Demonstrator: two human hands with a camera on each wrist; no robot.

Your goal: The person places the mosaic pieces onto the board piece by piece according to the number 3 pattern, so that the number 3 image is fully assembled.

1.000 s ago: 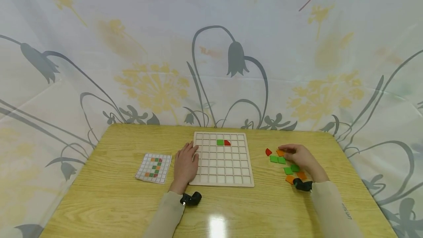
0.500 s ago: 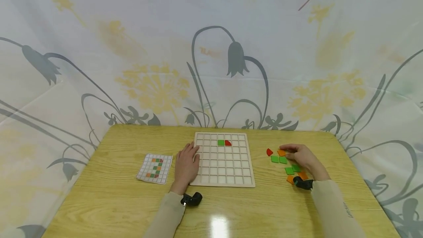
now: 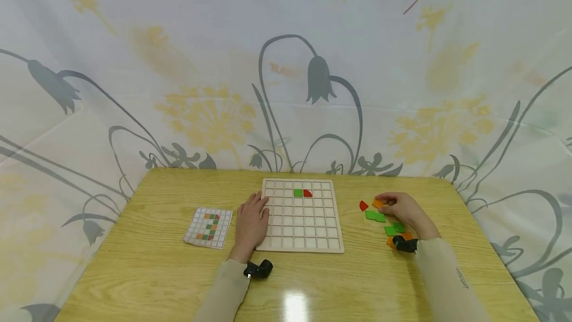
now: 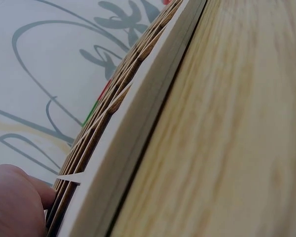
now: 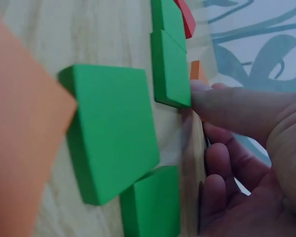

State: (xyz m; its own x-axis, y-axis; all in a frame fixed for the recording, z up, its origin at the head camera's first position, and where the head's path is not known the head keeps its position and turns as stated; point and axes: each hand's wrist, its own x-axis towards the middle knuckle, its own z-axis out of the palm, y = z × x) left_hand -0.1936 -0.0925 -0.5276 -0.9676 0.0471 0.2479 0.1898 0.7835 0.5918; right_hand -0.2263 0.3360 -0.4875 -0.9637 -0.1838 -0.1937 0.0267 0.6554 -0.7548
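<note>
My left hand (image 3: 251, 222) rests on the left edge of a pale wooden grid board (image 3: 298, 242), its fingers relaxed. In the left wrist view a fingertip (image 4: 17, 202) touches the board's grid (image 4: 118, 148). A green square tile (image 3: 298, 193) and a red quarter-round tile (image 3: 307, 193) sit side by side in the board's second row. Right of the board, my right hand (image 3: 404, 211) pinches an orange square tile (image 3: 377, 203) between thumb and fingers. The right wrist view shows only part of that orange tile (image 5: 196, 71) beyond the thumb.
Several green tiles (image 3: 375, 215) lie by the right hand, with a red quarter-round tile (image 3: 363, 205) at their far left. Orange tiles (image 3: 391, 242) lie partly under the right wrist camera (image 3: 404, 244). A paper pattern card (image 3: 191, 235) lies left of the board.
My right hand has shifted slightly away from me and to the left, and the orange tile has moved with it. The left hand stays in place on the board.
</note>
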